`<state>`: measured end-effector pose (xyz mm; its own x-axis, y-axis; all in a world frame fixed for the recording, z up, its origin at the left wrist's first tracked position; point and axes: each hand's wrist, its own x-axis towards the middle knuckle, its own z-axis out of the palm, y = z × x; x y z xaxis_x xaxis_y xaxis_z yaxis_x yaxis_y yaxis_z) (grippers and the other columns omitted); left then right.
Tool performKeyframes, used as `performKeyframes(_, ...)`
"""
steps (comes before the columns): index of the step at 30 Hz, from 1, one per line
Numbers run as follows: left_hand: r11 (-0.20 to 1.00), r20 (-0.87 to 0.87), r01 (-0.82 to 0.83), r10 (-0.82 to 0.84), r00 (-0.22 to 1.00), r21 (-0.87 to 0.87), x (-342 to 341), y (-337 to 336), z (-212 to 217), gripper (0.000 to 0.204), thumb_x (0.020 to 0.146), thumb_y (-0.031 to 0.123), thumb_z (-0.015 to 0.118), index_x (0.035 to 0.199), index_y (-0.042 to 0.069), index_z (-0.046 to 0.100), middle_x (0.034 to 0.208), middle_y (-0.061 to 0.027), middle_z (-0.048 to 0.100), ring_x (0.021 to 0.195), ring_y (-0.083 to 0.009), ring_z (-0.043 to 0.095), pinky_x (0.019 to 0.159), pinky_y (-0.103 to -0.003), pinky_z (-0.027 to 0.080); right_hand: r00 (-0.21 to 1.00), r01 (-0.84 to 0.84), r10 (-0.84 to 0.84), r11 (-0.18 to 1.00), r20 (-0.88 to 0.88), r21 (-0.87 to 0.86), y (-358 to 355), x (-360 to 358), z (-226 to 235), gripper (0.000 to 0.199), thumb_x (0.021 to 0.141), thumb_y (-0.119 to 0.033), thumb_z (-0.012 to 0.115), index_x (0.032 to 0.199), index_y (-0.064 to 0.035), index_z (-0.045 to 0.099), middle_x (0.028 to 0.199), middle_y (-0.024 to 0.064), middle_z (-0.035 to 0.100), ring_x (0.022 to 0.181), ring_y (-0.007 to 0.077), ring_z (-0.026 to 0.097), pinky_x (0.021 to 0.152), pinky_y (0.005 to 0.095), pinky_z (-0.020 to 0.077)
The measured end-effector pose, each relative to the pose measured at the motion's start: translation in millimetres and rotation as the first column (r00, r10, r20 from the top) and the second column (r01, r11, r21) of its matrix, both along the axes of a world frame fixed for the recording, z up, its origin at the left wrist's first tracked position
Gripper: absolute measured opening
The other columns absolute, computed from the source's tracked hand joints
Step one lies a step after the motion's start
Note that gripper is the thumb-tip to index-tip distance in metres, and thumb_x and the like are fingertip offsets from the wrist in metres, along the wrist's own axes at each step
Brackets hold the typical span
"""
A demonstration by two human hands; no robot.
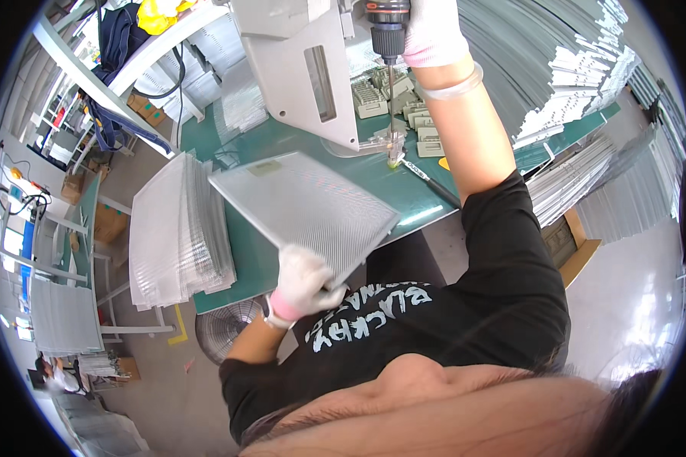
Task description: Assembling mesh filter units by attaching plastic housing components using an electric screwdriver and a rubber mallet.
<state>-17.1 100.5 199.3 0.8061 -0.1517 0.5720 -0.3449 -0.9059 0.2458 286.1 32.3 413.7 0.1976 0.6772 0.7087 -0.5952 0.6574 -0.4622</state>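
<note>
My left hand [303,283], in a white glove, grips the near edge of a thin silver mesh panel [305,206] with a narrow frame. The panel is held tilted over the green bench, its far right corner below the bit's tip. My gloved right hand [437,30] is raised at the top edge, closed beside a black power screwdriver [389,34] with an orange ring; its fingertips are partly cut off. The screwdriver's long bit points straight down into a small clear fixture [395,145], in front of a light grey machine body [301,76].
A stack of silver mesh panels [179,228] stands on the green bench [244,263] at left; a larger stack [526,53] is at far right. Pale plastic parts [427,129] and a marker pen [427,181] lie by the fixture. A floor fan [225,331] stands below.
</note>
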Motion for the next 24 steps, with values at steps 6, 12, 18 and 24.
performKeyframes(6,0.993,-0.469,-0.041,0.087,0.879,0.106,-92,-4,-135,0.017,0.078,0.021,0.063,0.064,0.011,0.060,0.062,-0.0063,0.058,0.059,-0.0273,0.059,0.057,-0.043,0.045,0.996,0.015,-0.027,0.991,-0.086,-0.133,9,-7,-24,0.014,0.098,-0.029,0.057,0.099,-0.0147,0.060,0.074,0.0023,0.061,0.065,0.0145,0.061,0.054,0.0279,0.0513)
performKeyframes(12,0.845,-0.132,-0.501,0.527,0.840,0.187,-30,21,-65,0.044,0.083,0.032,0.068,0.120,0.009,0.062,0.120,-0.0169,0.063,0.106,-0.0326,0.062,0.087,-0.048,0.048,0.982,0.074,-0.092,0.991,-0.167,-0.108,18,-18,-41,0.018,0.099,-0.032,0.052,0.105,-0.0150,0.057,0.080,0.0025,0.058,0.062,0.0150,0.060,0.049,0.0306,0.0513)
performKeyframes(18,0.614,-0.474,-0.786,0.713,0.516,0.068,50,110,-101,0.062,0.084,0.042,0.064,0.132,0.003,0.054,0.103,-0.0185,0.068,0.095,-0.0350,0.065,0.087,-0.047,0.047,0.941,0.206,-0.257,0.952,-0.221,-0.227,14,-46,-39,0.020,0.097,-0.031,0.056,0.105,-0.0134,0.059,0.085,0.0043,0.063,0.069,0.0168,0.061,0.061,0.0301,0.0539)
performKeyframes(24,0.840,-0.114,-0.537,0.542,0.832,0.077,62,32,0,0.019,0.075,0.028,0.066,0.069,0.010,0.064,0.064,-0.0092,0.063,0.065,-0.0296,0.064,0.063,-0.044,0.048,0.995,0.101,-0.101,0.995,0.001,0.020,21,-11,-54,0.023,0.096,-0.026,0.060,0.113,-0.0123,0.056,0.086,0.0022,0.062,0.068,0.0145,0.060,0.059,0.0284,0.0502)
